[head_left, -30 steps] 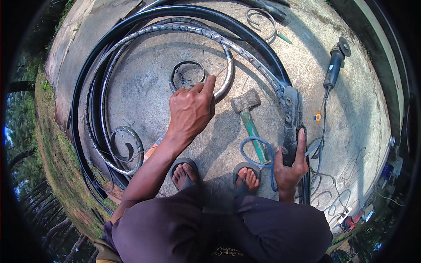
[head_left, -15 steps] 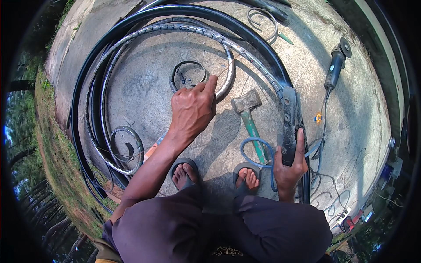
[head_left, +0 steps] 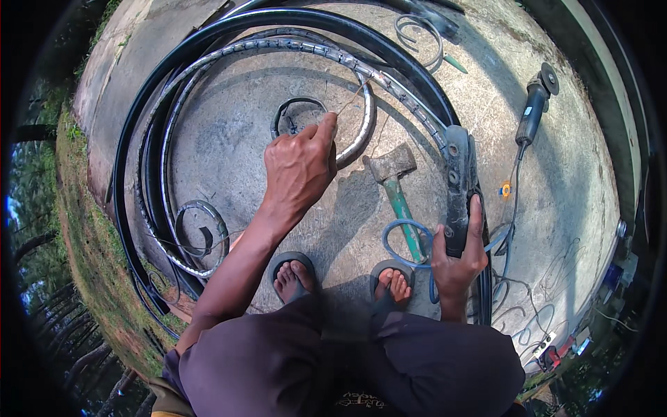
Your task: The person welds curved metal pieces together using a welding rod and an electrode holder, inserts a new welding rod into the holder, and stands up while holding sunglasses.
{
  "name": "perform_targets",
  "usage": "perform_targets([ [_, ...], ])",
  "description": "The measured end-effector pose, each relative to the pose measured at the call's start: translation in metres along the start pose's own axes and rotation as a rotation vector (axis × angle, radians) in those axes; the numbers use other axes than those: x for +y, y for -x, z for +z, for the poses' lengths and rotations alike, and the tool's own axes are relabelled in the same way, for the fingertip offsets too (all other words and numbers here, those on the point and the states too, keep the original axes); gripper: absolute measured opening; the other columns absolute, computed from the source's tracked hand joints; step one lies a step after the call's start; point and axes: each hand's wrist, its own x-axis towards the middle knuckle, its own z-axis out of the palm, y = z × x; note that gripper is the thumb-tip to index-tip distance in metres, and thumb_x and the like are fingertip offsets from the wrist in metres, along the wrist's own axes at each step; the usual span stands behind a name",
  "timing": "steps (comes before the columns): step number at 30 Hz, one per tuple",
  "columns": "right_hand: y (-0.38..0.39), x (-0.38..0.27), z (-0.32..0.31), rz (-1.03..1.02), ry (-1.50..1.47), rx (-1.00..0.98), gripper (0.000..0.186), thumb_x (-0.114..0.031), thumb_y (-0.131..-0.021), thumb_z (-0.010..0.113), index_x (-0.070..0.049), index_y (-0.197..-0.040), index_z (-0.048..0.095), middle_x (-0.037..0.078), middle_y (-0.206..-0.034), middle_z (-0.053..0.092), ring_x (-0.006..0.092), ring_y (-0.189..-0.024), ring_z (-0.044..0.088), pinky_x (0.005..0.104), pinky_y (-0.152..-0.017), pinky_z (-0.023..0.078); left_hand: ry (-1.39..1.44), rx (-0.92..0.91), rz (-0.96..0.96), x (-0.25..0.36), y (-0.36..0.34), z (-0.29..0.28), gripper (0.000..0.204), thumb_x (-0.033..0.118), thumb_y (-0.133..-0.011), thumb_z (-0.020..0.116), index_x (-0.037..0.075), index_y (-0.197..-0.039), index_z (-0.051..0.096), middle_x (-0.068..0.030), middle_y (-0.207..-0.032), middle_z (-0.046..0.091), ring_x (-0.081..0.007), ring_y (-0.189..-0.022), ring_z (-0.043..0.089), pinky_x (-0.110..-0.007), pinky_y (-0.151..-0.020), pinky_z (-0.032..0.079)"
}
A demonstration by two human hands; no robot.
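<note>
My left hand [head_left: 299, 163] is closed, with thumb and forefinger pinching a thin copper-coloured wire [head_left: 355, 95] that slants up over the coils. Low on the right, my right hand [head_left: 458, 267] grips the lower end of a long, dark piece with round holes [head_left: 456, 187]; its exact kind is unclear. The upper end of that piece meets a silvery, segmented cable [head_left: 306, 47], which curves round in a wide loop. Outside it runs a thick black cable [head_left: 278, 15]. Between my hands a hammer with a green handle [head_left: 401, 208] lies on the concrete.
An angle grinder [head_left: 533, 104] lies at the right, its cord running toward me. Close to my right hand is a loop of blue hose [head_left: 387, 243]. Smaller coils [head_left: 201, 240] sit at the left. My sandalled feet [head_left: 295, 278] stand on the concrete.
My left hand has drawn slightly left, and more of the thin wire shows beyond its fingertips. The dark piece in my right hand has shifted a little upward.
</note>
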Motion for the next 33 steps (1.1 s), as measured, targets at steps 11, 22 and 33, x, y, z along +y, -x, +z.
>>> perform_targets([
  [11, -0.006, -0.006, 0.009, -0.013, -0.003, -0.026, 0.071, 0.005, -0.078, 0.074, 0.01, -0.143, 0.046, 0.027, -0.137, 0.058, 0.041, -0.12, 0.063, 0.0414, -0.098, 0.055, -0.022, -0.011, -0.008, -0.005, -0.004, 0.004, 0.039, 0.013, -0.087, 0.065, 0.017, -0.126, 0.066, -0.0086, -0.087, 0.073, -0.0305, -0.064, 0.068, -0.043, -0.058, 0.054],
  [22, -0.004, -0.005, 0.011, -0.005, -0.006, -0.02, 0.072, 0.004, -0.078, 0.075, 0.008, -0.144, 0.047, 0.026, -0.134, 0.061, 0.0408, -0.116, 0.066, 0.0413, -0.094, 0.056, -0.014, 0.0, 0.005, -0.008, -0.004, 0.007, 0.042, 0.012, -0.086, 0.065, 0.017, -0.127, 0.065, -0.0083, -0.088, 0.073, -0.0308, -0.064, 0.068, -0.043, -0.059, 0.054],
  [33, -0.005, -0.005, 0.012, 0.016, -0.003, -0.027, 0.072, 0.004, -0.077, 0.075, 0.008, -0.143, 0.047, 0.026, -0.134, 0.061, 0.0411, -0.116, 0.066, 0.041, -0.093, 0.056, -0.029, 0.001, 0.006, -0.009, -0.003, 0.009, 0.042, 0.011, -0.085, 0.066, 0.017, -0.126, 0.067, -0.0088, -0.09, 0.074, -0.0309, -0.065, 0.068, -0.043, -0.06, 0.054],
])
